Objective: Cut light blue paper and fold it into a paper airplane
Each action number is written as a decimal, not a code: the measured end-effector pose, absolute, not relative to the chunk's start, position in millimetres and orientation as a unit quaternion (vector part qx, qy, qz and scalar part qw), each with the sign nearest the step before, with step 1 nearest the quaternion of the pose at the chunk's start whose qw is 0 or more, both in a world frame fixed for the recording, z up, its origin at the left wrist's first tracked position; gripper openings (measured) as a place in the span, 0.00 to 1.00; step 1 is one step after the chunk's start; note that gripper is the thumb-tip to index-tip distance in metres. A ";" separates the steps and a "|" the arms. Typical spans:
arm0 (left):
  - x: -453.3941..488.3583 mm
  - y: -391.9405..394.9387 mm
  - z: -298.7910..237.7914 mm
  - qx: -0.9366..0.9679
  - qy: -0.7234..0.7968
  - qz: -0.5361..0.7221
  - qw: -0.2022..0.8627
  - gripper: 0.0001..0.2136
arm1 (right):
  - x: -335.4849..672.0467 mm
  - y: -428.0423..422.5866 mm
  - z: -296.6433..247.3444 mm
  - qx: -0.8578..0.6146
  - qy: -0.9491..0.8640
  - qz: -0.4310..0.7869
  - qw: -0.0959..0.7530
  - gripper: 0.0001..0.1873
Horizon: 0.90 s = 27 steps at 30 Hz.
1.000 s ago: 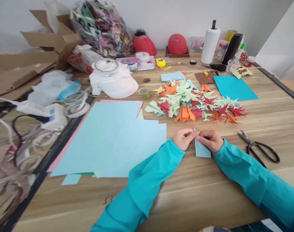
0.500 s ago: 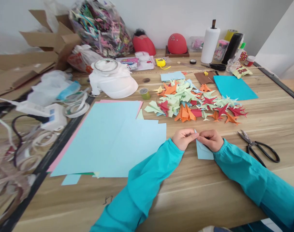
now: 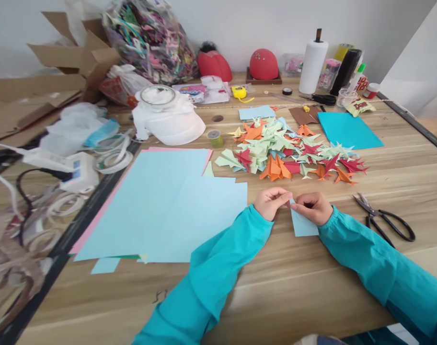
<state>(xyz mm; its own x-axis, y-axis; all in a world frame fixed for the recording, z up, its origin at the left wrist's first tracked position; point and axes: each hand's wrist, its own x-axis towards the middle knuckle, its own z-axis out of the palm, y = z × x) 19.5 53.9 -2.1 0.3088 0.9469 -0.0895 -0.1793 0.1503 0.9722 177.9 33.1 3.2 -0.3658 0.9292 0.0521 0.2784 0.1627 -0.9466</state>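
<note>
A small piece of light blue paper (image 3: 304,227), partly folded and narrowing to a point at the top, is between my hands just above the table. My right hand (image 3: 315,208) pinches its upper right side between thumb and fingers. With thumb and forefinger together, my left hand (image 3: 270,203) grips the pointed tip. Just beyond my hands lies a heap of folded paper shapes (image 3: 272,143) in pale green, orange, red and blue. Black-handled scissors (image 3: 378,213) rest partly open to the right of my right hand.
Large light blue sheets (image 3: 143,206) cover the table on the left, over pink paper. A turquoise sheet (image 3: 350,130) lies back right. Farther off are a yellow tape measure (image 3: 239,92), a white cloth-wrapped item (image 3: 170,117) and a red dome (image 3: 263,64). Cables and a power strip (image 3: 82,173) crowd the left edge.
My left fingertips have shifted slightly left and the paper's tip shows a little more between the hands. My right hand has barely moved.
</note>
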 end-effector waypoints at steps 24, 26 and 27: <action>23.1 49.5 3.1 0.498 0.386 0.423 0.651 0.20 | 177.3 36.9 3.4 -0.485 -0.623 0.483 0.377 0.27; 23.5 48.1 0.4 0.534 0.394 0.396 0.635 0.20 | 177.1 37.7 4.9 -0.491 -0.612 0.484 0.387 0.28; 23.5 47.8 -1.2 0.548 0.398 0.386 0.627 0.20 | 176.9 37.9 5.3 -0.492 -0.608 0.486 0.390 0.28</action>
<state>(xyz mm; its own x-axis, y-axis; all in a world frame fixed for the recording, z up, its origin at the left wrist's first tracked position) 23.5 47.8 -1.2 0.3852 0.9198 -0.0752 -0.0490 0.1017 0.9936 176.9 37.9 5.3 -0.2114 0.9774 -0.0041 0.2202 0.0436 -0.9745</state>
